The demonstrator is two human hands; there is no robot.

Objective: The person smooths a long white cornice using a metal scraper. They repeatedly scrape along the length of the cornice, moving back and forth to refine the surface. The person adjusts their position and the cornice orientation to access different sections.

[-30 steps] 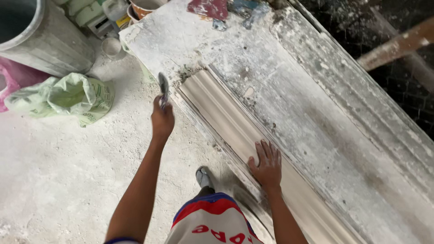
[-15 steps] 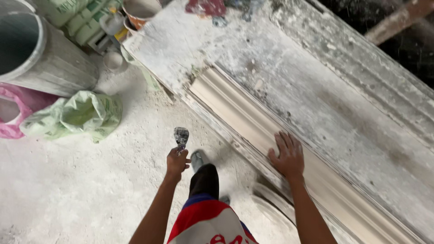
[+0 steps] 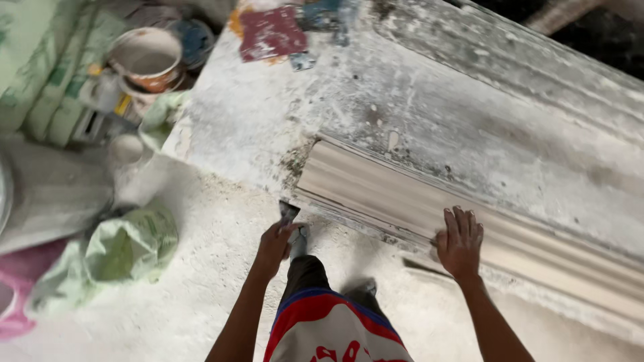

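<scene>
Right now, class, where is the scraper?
In the head view, the scraper is in the left hand, low and centre-left, just below the near end of the ribbed moulding on the bench.

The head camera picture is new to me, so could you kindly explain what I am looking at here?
The camera sits on a person's head and looks down, so both arms reach up into the picture from the bottom. The left hand holds a small scraper near the edge of a dusty workbench. The right hand rests flat, fingers spread, on a long ribbed plaster moulding that lies on the bench. On the floor to the left are a crumpled green bag and a paint tin. The person's foot shows below the scraper.
</scene>
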